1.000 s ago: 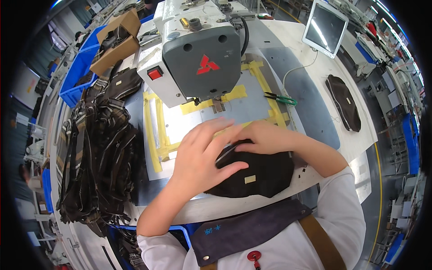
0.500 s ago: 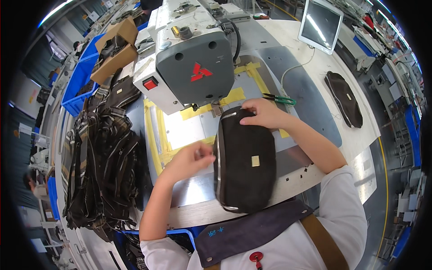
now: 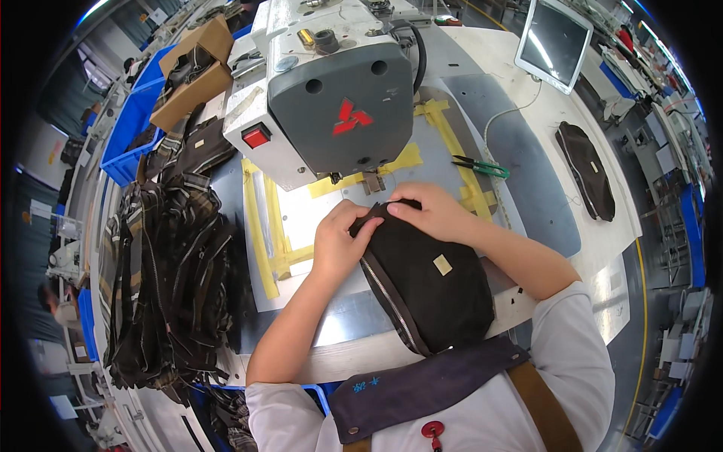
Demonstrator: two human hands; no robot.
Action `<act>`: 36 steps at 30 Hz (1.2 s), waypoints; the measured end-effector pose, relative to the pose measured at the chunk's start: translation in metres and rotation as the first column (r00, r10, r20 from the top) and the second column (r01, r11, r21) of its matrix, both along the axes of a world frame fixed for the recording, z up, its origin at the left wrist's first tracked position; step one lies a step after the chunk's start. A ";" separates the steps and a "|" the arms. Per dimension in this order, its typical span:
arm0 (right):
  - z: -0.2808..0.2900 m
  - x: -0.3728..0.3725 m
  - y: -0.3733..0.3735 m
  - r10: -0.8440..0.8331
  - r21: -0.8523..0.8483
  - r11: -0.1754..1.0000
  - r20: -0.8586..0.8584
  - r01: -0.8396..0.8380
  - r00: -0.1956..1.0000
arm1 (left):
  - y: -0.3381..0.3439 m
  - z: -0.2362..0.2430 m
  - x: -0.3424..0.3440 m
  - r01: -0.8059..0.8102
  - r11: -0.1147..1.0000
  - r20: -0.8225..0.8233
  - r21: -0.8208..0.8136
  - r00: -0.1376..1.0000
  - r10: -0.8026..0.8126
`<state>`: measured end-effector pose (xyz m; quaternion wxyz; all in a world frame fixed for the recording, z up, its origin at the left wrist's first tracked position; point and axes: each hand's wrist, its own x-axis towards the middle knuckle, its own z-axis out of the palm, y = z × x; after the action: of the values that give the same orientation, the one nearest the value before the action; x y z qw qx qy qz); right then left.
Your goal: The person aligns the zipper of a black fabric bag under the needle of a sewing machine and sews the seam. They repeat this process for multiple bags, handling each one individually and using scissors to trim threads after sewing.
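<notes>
A dark zippered pouch point(image 3: 422, 279) with a small cream label lies tilted over the front edge of the machine bed, its metal zipper running along the left side. My left hand point(image 3: 343, 237) pinches the pouch's far left corner, by the zipper end. Close beside it, my right hand point(image 3: 422, 211) grips the far edge with thumb and fingers. The two hands nearly meet there. Just beyond them stands the sewing machine head point(image 3: 339, 113), grey and white, with a small metal clamp point(image 3: 373, 181) under it.
Green-handled thread snips point(image 3: 482, 166) lie right of the hands. A second dark pouch point(image 3: 586, 169) rests at the right, below a tablet screen point(image 3: 553, 41). Dark and plaid pouches point(image 3: 166, 279) are heaped at the left, near a blue bin point(image 3: 124, 158) and a cardboard box point(image 3: 203, 83).
My left hand has moved up and right and now grips the pouch's far corner beside my right hand. The pouch has turned, its near end swinging right.
</notes>
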<state>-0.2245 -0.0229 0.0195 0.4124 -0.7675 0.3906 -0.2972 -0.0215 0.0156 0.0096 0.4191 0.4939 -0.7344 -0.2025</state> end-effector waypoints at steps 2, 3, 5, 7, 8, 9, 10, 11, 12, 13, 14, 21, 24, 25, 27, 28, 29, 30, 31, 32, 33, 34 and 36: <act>-0.007 -0.002 -0.008 -0.031 0.344 0.939 0.129 -0.015 0.991 | -0.001 -0.001 -0.001 0.017 0.988 0.025 -0.152 1.000 -0.013; -0.012 -0.001 -0.011 -0.065 0.452 0.891 0.210 -0.038 0.976 | -0.001 -0.002 0.000 0.040 0.971 0.059 -0.235 0.998 -0.026; -0.016 0.001 -0.010 -0.105 0.483 0.873 0.330 -0.072 0.938 | -0.002 0.000 -0.002 0.093 0.947 0.074 -0.309 0.995 -0.073; -0.014 -0.001 -0.013 -0.035 0.374 0.925 0.273 -0.073 0.961 | -0.002 0.008 -0.004 0.137 0.945 0.038 -0.297 0.991 -0.132; -0.012 -0.001 -0.014 -0.002 0.317 0.945 0.241 -0.076 0.971 | -0.002 0.006 -0.001 0.134 0.973 -0.024 -0.188 0.990 -0.141; -0.010 -0.001 -0.013 0.020 0.262 0.962 0.226 -0.081 0.974 | -0.002 0.004 0.003 0.136 0.987 -0.087 -0.079 0.986 -0.143; -0.008 -0.001 -0.013 0.042 0.207 0.975 0.209 -0.086 0.977 | -0.002 0.004 0.005 0.144 0.989 -0.149 0.031 0.979 -0.138; -0.007 0.000 -0.012 0.063 0.151 0.984 0.191 -0.092 0.980 | 0.001 0.005 0.002 0.062 0.967 -0.281 0.248 0.960 0.011; -0.008 0.000 -0.012 0.059 0.162 0.983 0.190 -0.090 0.980 | 0.001 0.005 0.002 0.065 0.957 -0.277 0.282 0.961 0.017; -0.008 0.001 -0.012 0.055 0.172 0.981 0.190 -0.089 0.980 | 0.000 0.005 0.002 0.067 0.946 -0.273 0.316 0.962 0.023; -0.009 0.001 -0.011 0.052 0.183 0.979 0.189 -0.087 0.981 | -0.001 0.005 0.002 0.069 0.935 -0.268 0.349 0.963 0.030; -0.008 0.002 -0.011 0.042 0.216 0.974 0.139 -0.072 0.989 | -0.003 0.005 0.002 0.042 0.933 -0.236 0.357 0.971 0.047; -0.012 0.002 -0.012 0.028 0.220 0.973 0.172 -0.067 0.985 | -0.004 0.004 0.002 0.052 0.933 -0.244 0.356 0.969 0.039; -0.011 0.003 -0.011 0.026 0.225 0.972 0.177 -0.066 0.984 | -0.004 0.003 0.004 0.066 0.930 -0.263 0.360 0.964 0.033; -0.012 0.004 -0.011 0.021 0.227 0.972 0.176 -0.062 0.984 | -0.005 0.000 0.005 0.087 0.927 -0.287 0.365 0.958 0.023; -0.014 0.004 -0.011 0.019 0.223 0.973 0.169 -0.057 0.985 | -0.006 -0.001 0.005 0.093 0.926 -0.293 0.366 0.956 0.019; -0.014 0.004 -0.012 0.017 0.219 0.974 0.162 -0.053 0.987 | -0.006 -0.002 0.006 0.100 0.925 -0.298 0.366 0.955 0.015; -0.013 0.005 -0.011 0.007 0.229 0.972 0.169 -0.047 0.986 | -0.006 -0.003 0.006 0.100 0.927 -0.300 0.362 0.954 0.014; -0.011 0.005 -0.009 -0.002 0.239 0.970 0.177 -0.041 0.984 | -0.006 -0.003 0.005 0.100 0.928 -0.302 0.359 0.953 0.014; -0.010 0.006 -0.009 -0.011 0.249 0.968 0.184 -0.036 0.983 | -0.006 -0.003 0.005 0.100 0.929 -0.304 0.355 0.952 0.014; -0.010 0.006 -0.009 -0.011 0.250 0.968 0.183 -0.036 0.983 | -0.005 -0.003 0.005 0.096 0.928 -0.304 0.359 0.953 0.019; -0.011 0.005 -0.010 -0.011 0.251 0.967 0.183 -0.036 0.983 | -0.005 -0.003 0.004 0.093 0.927 -0.303 0.363 0.953 0.023; -0.011 0.005 -0.010 -0.013 0.256 0.966 0.190 -0.037 0.982 | -0.003 -0.001 0.003 0.083 0.928 -0.294 0.363 0.955 0.030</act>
<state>-0.2196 -0.0327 0.0083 0.5460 -0.6777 0.3803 -0.3130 -0.0185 0.0123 0.0091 0.4199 0.5185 -0.6188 -0.4146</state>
